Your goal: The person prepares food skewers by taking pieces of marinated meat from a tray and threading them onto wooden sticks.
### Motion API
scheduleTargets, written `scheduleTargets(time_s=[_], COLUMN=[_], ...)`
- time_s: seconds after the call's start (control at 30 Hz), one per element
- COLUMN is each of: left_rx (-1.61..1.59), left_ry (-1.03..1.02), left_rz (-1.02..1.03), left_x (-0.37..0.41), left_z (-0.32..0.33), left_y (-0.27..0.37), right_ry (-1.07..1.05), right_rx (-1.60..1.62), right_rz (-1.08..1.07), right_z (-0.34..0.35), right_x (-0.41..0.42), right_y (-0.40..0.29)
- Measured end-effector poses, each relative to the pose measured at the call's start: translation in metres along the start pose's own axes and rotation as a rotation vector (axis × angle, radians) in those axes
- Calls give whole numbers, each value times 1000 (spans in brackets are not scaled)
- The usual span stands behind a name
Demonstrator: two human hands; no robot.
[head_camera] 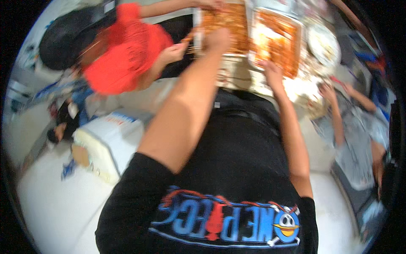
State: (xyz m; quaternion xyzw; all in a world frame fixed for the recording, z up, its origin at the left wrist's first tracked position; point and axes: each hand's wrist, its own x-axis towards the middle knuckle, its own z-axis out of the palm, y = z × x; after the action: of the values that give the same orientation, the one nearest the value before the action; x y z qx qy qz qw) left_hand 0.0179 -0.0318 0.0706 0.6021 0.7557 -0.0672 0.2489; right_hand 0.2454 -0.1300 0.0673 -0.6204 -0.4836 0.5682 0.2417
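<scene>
The picture is blurred by motion. My left hand [217, 39] reaches over a shallow tray [197, 28] of orange-red food [236, 28]; blur hides its fingers and anything in them. My right hand [272, 74] is at the near left corner of a second, shiny tray [253, 60], its fingers seeming to grip the rim. Glossy orange-red food [285, 47] fills that tray, with bright glare on its left half. Both trays stand side by side on a table with a patterned cover [233, 74], just in front of me.
Left of me, a person in red [130, 57] has one hand [173, 54] by thin sticks and the other over the left tray. A white plate [323, 46] with food bits lies right. Another person's hands [328, 92] are at the table's right. A white box [108, 139] stands at left.
</scene>
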Motion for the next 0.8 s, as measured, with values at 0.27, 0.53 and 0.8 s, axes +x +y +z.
scheduleTargets(time_s=[0.27, 0.53, 0.8], left_rx=[-285, -538, -587], left_ry=[138, 190, 143], left_rz=[-338, -521, -273], left_x=[58, 61, 46], left_z=[49, 51, 41], left_y=[1, 6, -6], right_ry=[-67, -21, -76], right_rx=[242, 92, 261], right_rz=[60, 88, 128], right_z=[9, 5, 7], right_x=[-1, -6, -6], right_y=[4, -1, -3])
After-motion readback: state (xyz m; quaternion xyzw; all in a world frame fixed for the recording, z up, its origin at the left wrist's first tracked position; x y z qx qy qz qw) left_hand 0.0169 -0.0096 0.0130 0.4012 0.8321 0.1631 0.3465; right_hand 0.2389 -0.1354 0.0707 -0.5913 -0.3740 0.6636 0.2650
